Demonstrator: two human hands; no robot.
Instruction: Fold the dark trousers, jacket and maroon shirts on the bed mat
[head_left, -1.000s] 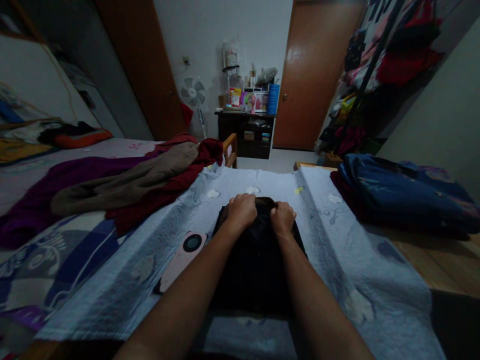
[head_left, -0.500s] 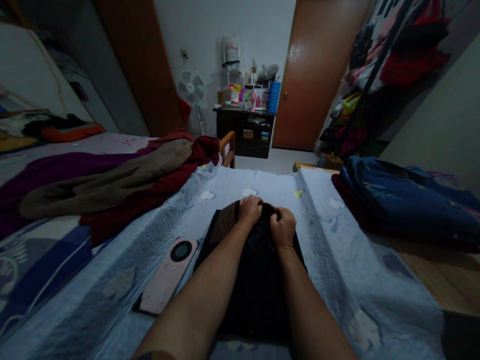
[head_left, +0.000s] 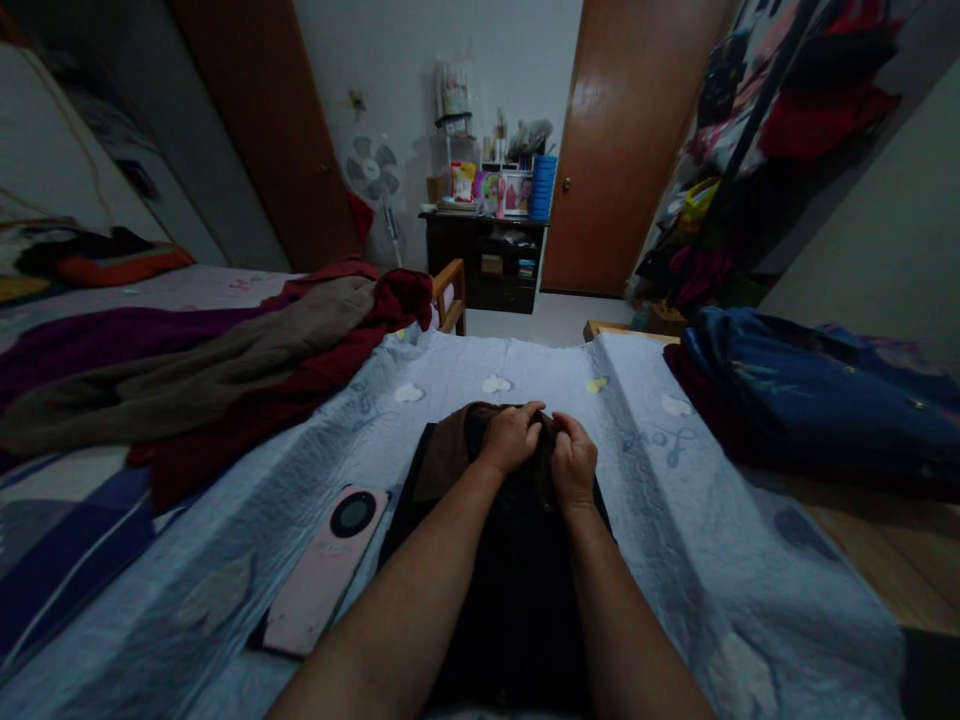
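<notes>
A dark folded garment (head_left: 517,600) lies on the bed in front of me, its far end showing a brown inner side (head_left: 441,455). At that far edge my left hand (head_left: 513,437) grips the cloth, its index finger stretched toward the right hand. Close beside it, my right hand (head_left: 574,460) is closed with thumb and fingers pinching the same edge. The fold between the two hands is partly hidden by the fingers. Left of the garment, a pink phone (head_left: 319,575) with a round black camera lies face down.
A pale blue patterned sheet (head_left: 652,560) covers the bed. Brown, purple and dark red clothes (head_left: 202,365) are spread at the left. Folded blue jeans (head_left: 817,400) are stacked at the right on a wooden surface (head_left: 877,540). A fan (head_left: 377,170) and a dark cabinet (head_left: 480,260) stand at the far wall.
My left hand has shifted slightly right and down, its index finger now stretched out. The right hand stays at the garment's edge. My view has shifted slightly.
</notes>
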